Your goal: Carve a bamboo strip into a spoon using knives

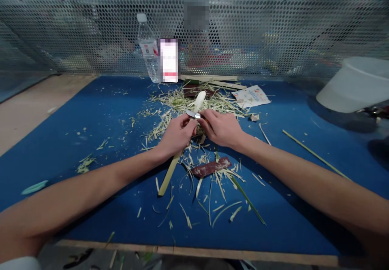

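My left hand (179,134) is closed around a bamboo strip (169,176). The strip's lower end sticks out toward me, and its pale rounded tip (200,99) points away from me above the fingers. My right hand (223,127) is closed on a small knife (191,113); its short metal blade lies across the strip, close to the left fingers. The knife's handle is mostly hidden in the palm. Beneath and beyond both hands spreads a heap of shavings (170,104). A dark red flat piece (212,167) lies on the blue mat nearer to me.
A water bottle (147,51) and a lit phone (169,60) stand against the perforated metal screen (121,31). At right are a white bucket (352,86), a printed packet (251,96) and a thin stick (314,153). Loose slivers litter the blue mat (100,209).
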A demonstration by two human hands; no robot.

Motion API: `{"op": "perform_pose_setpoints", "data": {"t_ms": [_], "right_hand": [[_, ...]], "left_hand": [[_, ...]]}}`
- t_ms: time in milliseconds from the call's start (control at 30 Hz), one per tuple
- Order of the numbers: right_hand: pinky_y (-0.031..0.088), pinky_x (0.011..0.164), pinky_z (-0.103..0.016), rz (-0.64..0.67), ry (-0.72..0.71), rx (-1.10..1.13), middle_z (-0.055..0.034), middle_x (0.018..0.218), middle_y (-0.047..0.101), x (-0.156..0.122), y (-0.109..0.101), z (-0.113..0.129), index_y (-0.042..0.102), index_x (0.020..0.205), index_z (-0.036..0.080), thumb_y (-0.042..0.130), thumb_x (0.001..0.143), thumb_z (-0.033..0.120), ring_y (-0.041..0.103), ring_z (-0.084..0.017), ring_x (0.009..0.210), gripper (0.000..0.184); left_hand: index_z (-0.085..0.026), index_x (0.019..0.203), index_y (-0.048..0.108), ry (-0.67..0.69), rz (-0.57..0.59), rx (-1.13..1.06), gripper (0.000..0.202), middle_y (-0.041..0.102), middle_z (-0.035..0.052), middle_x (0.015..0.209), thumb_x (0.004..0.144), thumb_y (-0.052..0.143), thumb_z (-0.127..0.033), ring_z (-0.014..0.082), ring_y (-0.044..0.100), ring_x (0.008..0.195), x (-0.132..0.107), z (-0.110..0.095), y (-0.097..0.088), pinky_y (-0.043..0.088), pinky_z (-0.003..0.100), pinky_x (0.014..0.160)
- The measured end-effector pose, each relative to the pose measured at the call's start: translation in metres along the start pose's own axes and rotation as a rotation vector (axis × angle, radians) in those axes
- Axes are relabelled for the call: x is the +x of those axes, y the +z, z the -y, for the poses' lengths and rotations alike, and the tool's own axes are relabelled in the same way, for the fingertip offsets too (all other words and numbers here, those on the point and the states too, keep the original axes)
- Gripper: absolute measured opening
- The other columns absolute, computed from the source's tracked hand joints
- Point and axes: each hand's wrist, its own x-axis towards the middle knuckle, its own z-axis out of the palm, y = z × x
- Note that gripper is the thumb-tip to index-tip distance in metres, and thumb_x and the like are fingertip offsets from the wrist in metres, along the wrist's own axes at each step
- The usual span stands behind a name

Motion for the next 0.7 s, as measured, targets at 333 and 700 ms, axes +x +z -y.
{"op": "perform_pose_setpoints", "data": {"t_ms": [333,700], "right_hand": [[0.017,0.053,-0.032,-0.017,0.066,-0.015,-0.0083,0.103,0.071,0.0012,0.0006,0.0007,0.058,0.112,0.018,0.02,0.101,0.048,0.058,-0.016,0.066,0.049],[0.017,0.053,-0.032,-0.037,0.097,-0.025,-0.0083,0.101,0.07,0.0021,0.0021,0.0007,0.059,0.109,0.018,0.019,0.101,0.048,0.058,-0.016,0.067,0.051]], "left_hand": [[-0.019,0.072,0.047,0.027,0.007,-0.021,0.026,0.043,-0.0059,0.058,0.094,0.046,-0.031,0.002,0.04,0.034,0.0019,0.0047,-0.0008,0.031,0.019,0.035],[-0.02,0.07,0.045,0.028,0.028,-0.008,0.025,0.043,-0.0058,0.057,0.093,0.046,-0.027,0.0023,0.039,0.035,0.002,0.0049,-0.0018,0.032,0.019,0.036]]}}
